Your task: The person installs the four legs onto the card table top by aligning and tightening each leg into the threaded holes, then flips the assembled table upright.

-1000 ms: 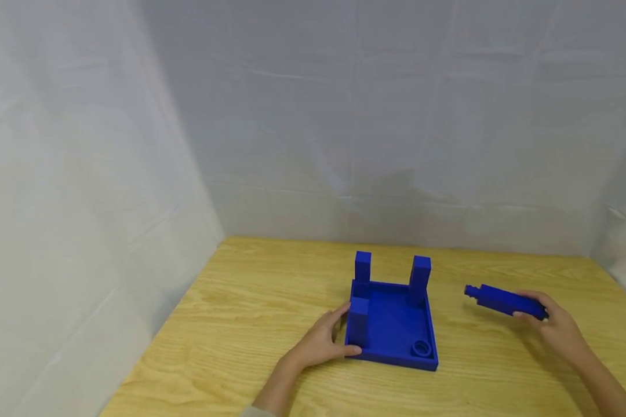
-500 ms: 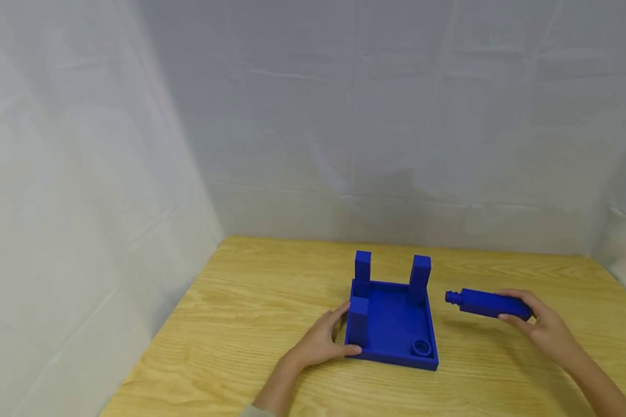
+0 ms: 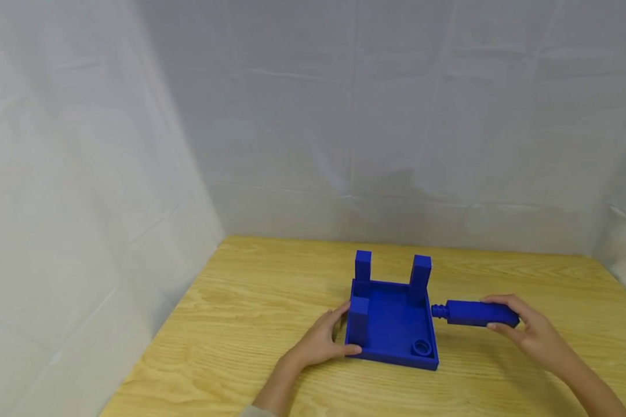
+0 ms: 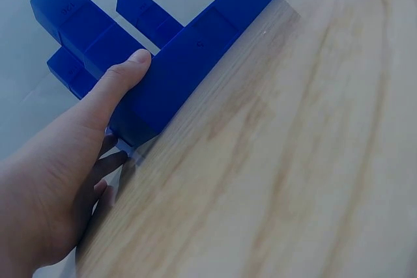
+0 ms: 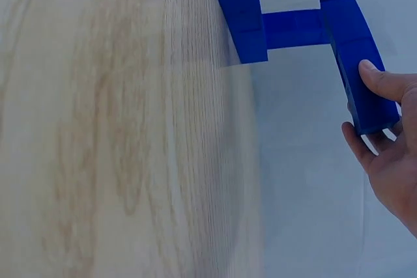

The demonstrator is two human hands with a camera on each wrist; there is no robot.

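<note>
Presently on the table (image 3: 250, 324), pale wood grain, listed from largest item to smallest:

Blue tray (image 3: 391, 324): square, low-walled, open on top, set near the table's middle. Two upright posts (image 3: 420, 277) stand at its 12 o'clock edge, a shorter block (image 3: 358, 317) sits inside at its 9 o'clock wall, and a small ring (image 3: 421, 348) lies in the corner at about 5 o'clock.

Blue bar (image 3: 475, 313): a squared, elongated piece with a narrow round neck (image 3: 439, 311) at one end. It is at the tray's 3 o'clock side, its long axis running roughly 9 to 3 o'clock, neck pointing at the tray's right wall and just beside it; whether the neck touches the wall cannot be told. In the right wrist view the bar (image 5: 355, 56) shows the same heading, neck toward the tray.

Right hand (image 3: 532, 333): curled round the bar's far end, thumb on one face, fingers on the other. It is the only hand near the bar.

Left hand (image 3: 320, 341): at the tray's 9 o'clock side, well apart from the bar. In the left wrist view the thumb (image 4: 127, 73) lies along the tray's top edge, with fingers tucked at the lower corner, bracing the wall.
</note>
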